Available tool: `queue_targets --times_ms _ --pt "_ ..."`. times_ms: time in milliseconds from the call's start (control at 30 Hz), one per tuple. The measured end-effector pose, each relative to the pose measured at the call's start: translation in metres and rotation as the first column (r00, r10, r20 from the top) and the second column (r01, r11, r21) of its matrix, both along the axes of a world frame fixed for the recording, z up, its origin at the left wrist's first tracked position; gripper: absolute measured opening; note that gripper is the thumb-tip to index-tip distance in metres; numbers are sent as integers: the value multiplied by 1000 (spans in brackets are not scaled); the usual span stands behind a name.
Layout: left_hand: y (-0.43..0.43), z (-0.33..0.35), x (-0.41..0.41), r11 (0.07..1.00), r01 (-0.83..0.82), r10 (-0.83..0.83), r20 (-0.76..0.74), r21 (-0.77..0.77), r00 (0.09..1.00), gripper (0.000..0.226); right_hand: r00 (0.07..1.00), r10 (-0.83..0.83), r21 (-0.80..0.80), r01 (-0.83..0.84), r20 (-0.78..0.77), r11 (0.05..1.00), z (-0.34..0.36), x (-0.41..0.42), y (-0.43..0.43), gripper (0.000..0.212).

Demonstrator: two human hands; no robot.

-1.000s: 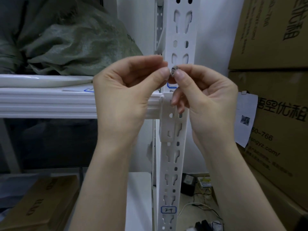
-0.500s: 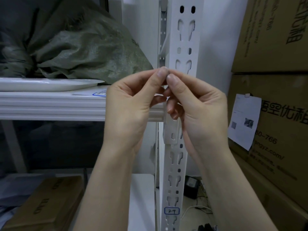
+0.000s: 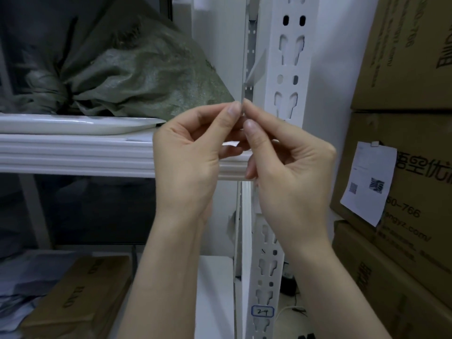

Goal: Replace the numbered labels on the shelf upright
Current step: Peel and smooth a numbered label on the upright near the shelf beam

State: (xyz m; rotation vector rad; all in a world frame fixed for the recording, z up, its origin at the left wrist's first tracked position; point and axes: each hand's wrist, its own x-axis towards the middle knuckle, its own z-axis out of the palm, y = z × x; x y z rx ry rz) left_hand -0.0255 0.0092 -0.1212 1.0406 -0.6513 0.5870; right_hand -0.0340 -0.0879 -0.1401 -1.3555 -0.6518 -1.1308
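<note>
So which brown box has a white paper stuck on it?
The middle box of the right stack; only its front carries a white slip.

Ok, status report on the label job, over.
Left hand, right hand pinch a small piece, hidden between fingertips, before the upright. Label 24 on, low down. Nothing blocking.

Two hands meet in front of the white shelf upright (image 3: 288, 69).
The left hand (image 3: 188, 155) and the right hand (image 3: 288, 172) pinch a tiny thin piece (image 3: 242, 107) between their fingertips. Low on the upright sits a label (image 3: 263, 311) marked 24. A green sack (image 3: 146, 77) lies on the shelf (image 3: 73, 152).
</note>
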Motion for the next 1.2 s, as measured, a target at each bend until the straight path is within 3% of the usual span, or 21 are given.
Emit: queue_targets --times_ms 367,700,833,1200 --pt "17 0 5 983 177 -180 -90 -42 980 16 998 -46 -27 47 39 999 -2 2 8 19" --pt "17 0 2 999 41 -43 -72 -20 997 24 999 29 1 -29 -38 1000 -1 0 7 15" --pt "20 0 3 982 176 -184 -137 -65 973 31 990 124 -21 -125 -69 992 2 -2 4 14" --pt "20 1 1 918 381 -395 -211 -109 894 14 971 179 -79 -194 -160 978 10 -9 -11 10"
